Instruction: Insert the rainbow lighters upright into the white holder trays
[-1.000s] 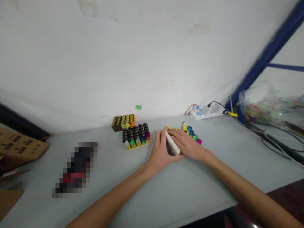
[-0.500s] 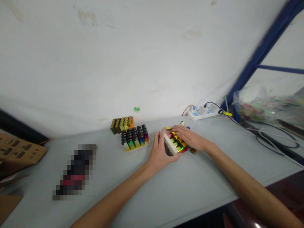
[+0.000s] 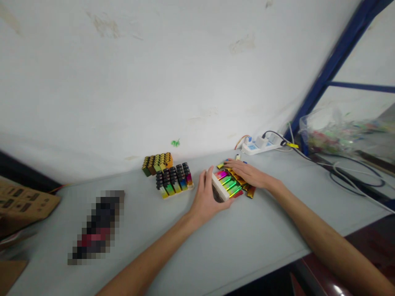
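Observation:
My left hand [image 3: 206, 200] grips a white tray [image 3: 220, 188] tipped on its side, thumb at the near end and fingers at the far end. Shiny coloured lighters [image 3: 228, 183] stick out of its right side. My right hand [image 3: 247, 172] lies over gold-coloured lighters beside them, its fingers stretched out; what is under the palm is hidden. To the left stands a tray of black-topped lighters [image 3: 174, 179] in rows. Behind it is a block of gold and green lighters [image 3: 157, 163].
A white power strip [image 3: 262, 144] with plugs and cables lies by the wall. Cardboard boxes [image 3: 27, 201] are at the left, near a pixelated dark object [image 3: 100, 224]. A clear plastic bag [image 3: 345, 133] sits at the right by a blue metal frame [image 3: 327, 76].
My right hand has shifted slightly right and back relative to the tray, showing more of the coloured lighters. My left hand keeps its hold. The camera view has shifted a little.

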`<state>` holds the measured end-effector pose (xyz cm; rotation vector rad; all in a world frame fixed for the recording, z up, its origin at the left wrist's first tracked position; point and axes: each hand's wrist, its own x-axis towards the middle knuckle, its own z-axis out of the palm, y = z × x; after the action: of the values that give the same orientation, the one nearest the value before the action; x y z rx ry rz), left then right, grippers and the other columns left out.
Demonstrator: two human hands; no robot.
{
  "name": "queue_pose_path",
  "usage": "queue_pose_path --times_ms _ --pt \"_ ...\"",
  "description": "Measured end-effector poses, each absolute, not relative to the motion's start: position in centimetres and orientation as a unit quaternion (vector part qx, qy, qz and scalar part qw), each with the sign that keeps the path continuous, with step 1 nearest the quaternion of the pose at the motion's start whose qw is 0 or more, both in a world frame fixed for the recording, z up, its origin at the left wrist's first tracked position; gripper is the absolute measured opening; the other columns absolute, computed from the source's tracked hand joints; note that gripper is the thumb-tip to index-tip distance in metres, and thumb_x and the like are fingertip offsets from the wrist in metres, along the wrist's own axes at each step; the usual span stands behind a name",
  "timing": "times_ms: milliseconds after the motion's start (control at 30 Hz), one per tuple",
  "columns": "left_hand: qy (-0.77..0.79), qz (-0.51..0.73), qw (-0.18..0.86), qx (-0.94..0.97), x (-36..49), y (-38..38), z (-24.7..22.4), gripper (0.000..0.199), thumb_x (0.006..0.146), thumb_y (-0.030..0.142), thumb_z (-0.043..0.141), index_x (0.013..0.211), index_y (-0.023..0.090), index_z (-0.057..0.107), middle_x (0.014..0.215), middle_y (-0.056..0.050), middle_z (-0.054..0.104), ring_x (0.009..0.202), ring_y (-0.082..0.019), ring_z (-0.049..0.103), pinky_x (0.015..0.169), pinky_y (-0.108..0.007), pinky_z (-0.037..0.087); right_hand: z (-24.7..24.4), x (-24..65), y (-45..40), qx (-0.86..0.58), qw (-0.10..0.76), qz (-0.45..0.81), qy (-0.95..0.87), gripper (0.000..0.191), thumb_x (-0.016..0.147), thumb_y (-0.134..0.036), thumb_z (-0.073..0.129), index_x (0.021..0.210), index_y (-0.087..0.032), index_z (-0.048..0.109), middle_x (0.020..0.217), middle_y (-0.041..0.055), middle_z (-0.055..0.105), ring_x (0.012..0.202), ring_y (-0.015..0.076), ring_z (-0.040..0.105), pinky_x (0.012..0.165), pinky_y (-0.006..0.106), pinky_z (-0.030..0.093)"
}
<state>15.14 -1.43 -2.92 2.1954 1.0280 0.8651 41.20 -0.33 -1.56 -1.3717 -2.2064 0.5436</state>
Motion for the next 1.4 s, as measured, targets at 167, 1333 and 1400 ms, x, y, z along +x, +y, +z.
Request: queue_pose_path --times_ms 167,1333,1400 --pt "0.373 0.331 0.289 0.817 15.1 -1.5 -2.6 0.117 0.070 0.042 0.088 0.161 0.024 0.016 0.155 -0.016 0.031 0.149 -0.035 0.034 0.124 -0.048 0.032 -1.6 41.6 -0.2 -0.499 0.250 0.164 -0.813 0.054 0.108 -0.050 0.032 0.145 -0.023 0.059 0.156 0.0104 0.053 0.149 0.0260 0.043 0.126 0.052 0.031" --pt "0.359 0.338 0.288 0.821 15.2 -1.5 -3.0 0.124 0.067 0.050 0.090 0.162 0.024 0.014 0.157 -0.016 0.030 0.151 -0.033 0.032 0.126 -0.047 0.029 -1.2 40.1 -1.3 -0.512 0.183 0.100 -0.833 0.056 0.109 -0.047 0.023 0.150 -0.024 0.052 0.155 0.0112 0.054 0.146 0.0281 0.047 0.123 0.057 0.034" --pt "0.359 0.338 0.294 0.819 15.2 -1.5 -2.9 0.125 0.067 0.051 0.090 0.162 0.026 0.013 0.157 -0.016 0.030 0.151 -0.034 0.031 0.126 -0.048 0.029 -1.1 40.1 -1.2 -0.507 0.198 0.093 -0.834 0.054 0.109 -0.045 0.026 0.147 -0.022 0.055 0.150 0.0126 0.058 0.143 0.0285 0.050 0.122 0.055 0.036"
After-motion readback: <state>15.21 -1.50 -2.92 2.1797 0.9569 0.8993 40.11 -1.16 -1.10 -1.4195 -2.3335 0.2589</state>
